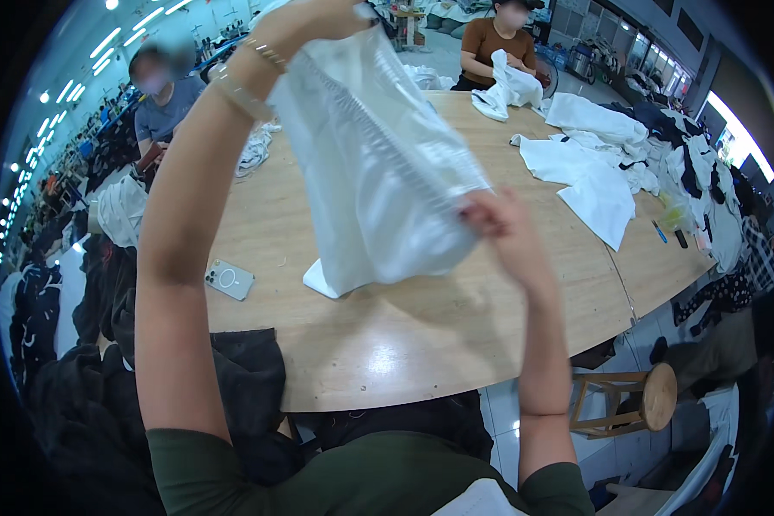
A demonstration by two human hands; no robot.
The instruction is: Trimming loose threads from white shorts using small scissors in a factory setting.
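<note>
A white garment [370,163] with a gathered seam is stretched between my two hands above the wooden table. Raised high at the top edge of the view, my left hand [318,19] grips its upper end; the fingers are partly cut off by the frame. My right hand [500,219], slightly blurred, pinches the garment's right edge lower down. The cloth hangs in loose folds, and its bottom corner comes down close to the tabletop [387,344].
A phone [230,279] lies on the table's left side. Dark cloth [245,365] drapes over the near left edge. White garments [585,155] pile up at the right, near a blue pen [660,232]. Two people sit across the table. A wooden stool [658,397] stands at the right.
</note>
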